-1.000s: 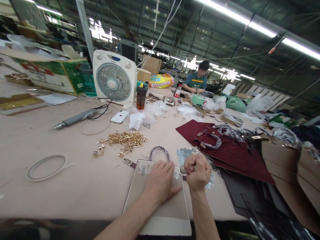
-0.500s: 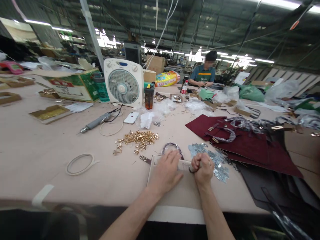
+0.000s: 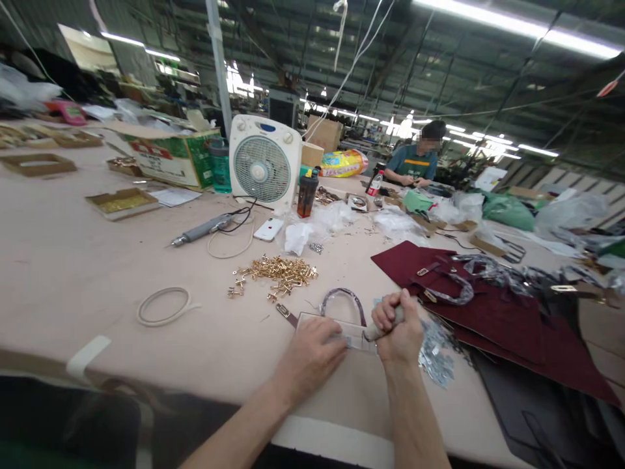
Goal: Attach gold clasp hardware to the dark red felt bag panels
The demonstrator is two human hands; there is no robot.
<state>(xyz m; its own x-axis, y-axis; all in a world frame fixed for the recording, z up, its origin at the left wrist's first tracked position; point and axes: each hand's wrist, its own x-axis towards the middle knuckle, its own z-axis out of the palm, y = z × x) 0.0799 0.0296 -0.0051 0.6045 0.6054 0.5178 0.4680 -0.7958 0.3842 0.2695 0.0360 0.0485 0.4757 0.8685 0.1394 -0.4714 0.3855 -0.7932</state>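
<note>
My left hand (image 3: pixel 310 357) lies flat on a beige leather bag panel (image 3: pixel 332 332), pinning it to the table. My right hand (image 3: pixel 398 331) is closed in a fist around a hand tool with a pale rounded handle (image 3: pixel 374 333), just above the panel's far edge; the tool's tip is hidden inside my fist and behind it. A handle loop wrapped in clear plastic (image 3: pixel 344 301) rises beyond the panel, and a dark strap with a metal tab (image 3: pixel 287 314) sticks out at its left corner.
Loose gold metal fittings (image 3: pixel 273 277) lie left of my hands, silver parts (image 3: pixel 436 355) to the right, beside stacked burgundy leather panels (image 3: pixel 483 312). Farther off stand a box fan (image 3: pixel 258 159) and a bottle (image 3: pixel 307 193). A co-worker (image 3: pixel 413 161) sits across the table.
The whole scene has shifted right and up in the view as my head turned. My right hand has shifted on the panel's far edge, and the tool handle now shows at its left.
</note>
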